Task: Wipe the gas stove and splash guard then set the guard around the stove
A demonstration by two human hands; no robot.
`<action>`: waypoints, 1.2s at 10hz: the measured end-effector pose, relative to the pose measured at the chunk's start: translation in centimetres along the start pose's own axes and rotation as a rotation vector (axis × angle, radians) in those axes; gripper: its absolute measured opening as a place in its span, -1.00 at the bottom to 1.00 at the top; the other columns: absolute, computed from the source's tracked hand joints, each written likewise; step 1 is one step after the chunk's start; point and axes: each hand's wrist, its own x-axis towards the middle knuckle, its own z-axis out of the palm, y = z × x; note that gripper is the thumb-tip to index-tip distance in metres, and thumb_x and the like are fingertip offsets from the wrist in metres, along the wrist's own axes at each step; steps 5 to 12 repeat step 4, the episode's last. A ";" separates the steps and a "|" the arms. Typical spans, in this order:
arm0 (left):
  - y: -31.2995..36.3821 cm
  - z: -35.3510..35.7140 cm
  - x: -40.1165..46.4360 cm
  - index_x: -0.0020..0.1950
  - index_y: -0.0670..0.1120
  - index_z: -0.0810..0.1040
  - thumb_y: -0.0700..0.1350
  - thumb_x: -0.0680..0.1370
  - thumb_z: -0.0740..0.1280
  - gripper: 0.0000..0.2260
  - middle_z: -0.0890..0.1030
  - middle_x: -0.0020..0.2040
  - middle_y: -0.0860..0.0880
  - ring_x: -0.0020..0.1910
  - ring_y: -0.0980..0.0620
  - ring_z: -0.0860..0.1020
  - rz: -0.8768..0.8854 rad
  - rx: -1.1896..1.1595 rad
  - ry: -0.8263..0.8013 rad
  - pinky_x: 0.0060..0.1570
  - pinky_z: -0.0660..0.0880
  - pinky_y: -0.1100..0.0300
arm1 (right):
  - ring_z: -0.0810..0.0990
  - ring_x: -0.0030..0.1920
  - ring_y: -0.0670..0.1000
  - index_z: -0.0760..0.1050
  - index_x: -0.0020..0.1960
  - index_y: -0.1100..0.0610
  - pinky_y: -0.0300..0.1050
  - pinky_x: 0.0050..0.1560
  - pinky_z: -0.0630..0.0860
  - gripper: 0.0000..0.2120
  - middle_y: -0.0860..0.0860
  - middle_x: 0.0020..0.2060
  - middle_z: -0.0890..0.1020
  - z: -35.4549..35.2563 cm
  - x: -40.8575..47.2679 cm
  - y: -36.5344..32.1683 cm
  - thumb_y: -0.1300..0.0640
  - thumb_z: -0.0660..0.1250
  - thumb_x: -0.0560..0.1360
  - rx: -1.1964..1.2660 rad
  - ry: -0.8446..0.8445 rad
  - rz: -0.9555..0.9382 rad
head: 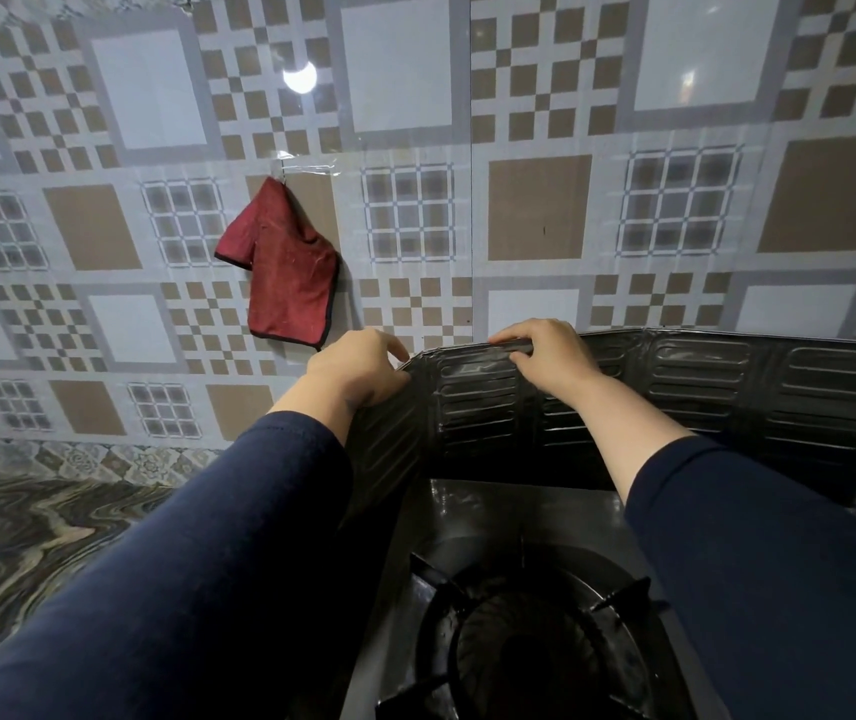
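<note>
A black ribbed splash guard (727,387) stands upright behind and to the left of the black gas stove (498,517), folded into panels. The burner grate (530,631) shows at the bottom middle. My left hand (358,371) grips the guard's top edge at its left corner fold. My right hand (545,361) holds the top edge of the back panel, fingers curled over the rim. A red cloth (291,267) hangs on the tiled wall, left of the guard.
Patterned wall tiles (540,210) rise right behind the guard. A marbled countertop (26,543) stretches to the left of the stove. My dark blue sleeves cover parts of the stove's sides.
</note>
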 end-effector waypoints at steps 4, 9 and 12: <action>4.2 0.8 -5.0 0.25 0.08 0.52 -0.01 0.52 0.27 -0.70 0.52 0.27 0.01 0.26 -0.07 0.43 0.302 0.112 0.298 0.12 0.43 -0.03 | 0.52 0.22 0.04 0.58 0.19 -0.04 0.06 0.26 0.45 -0.69 0.01 0.19 0.61 -4.0 -5.7 -4.0 0.23 0.35 0.49 0.003 -0.080 -0.077; 4.2 0.8 -5.0 0.25 0.08 0.52 -0.01 0.52 0.27 -0.70 0.52 0.27 0.01 0.26 -0.07 0.43 0.302 0.112 0.298 0.12 0.43 -0.03 | 0.52 0.22 0.04 0.58 0.19 -0.04 0.06 0.26 0.45 -0.69 0.01 0.19 0.61 -4.0 -5.7 -4.0 0.23 0.35 0.49 0.003 -0.080 -0.077; 4.2 0.8 -5.0 0.25 0.08 0.52 -0.01 0.52 0.27 -0.70 0.52 0.27 0.01 0.26 -0.07 0.43 0.302 0.112 0.298 0.12 0.43 -0.03 | 0.52 0.22 0.04 0.58 0.19 -0.04 0.06 0.26 0.45 -0.69 0.01 0.19 0.61 -4.0 -5.7 -4.0 0.23 0.35 0.49 0.003 -0.080 -0.077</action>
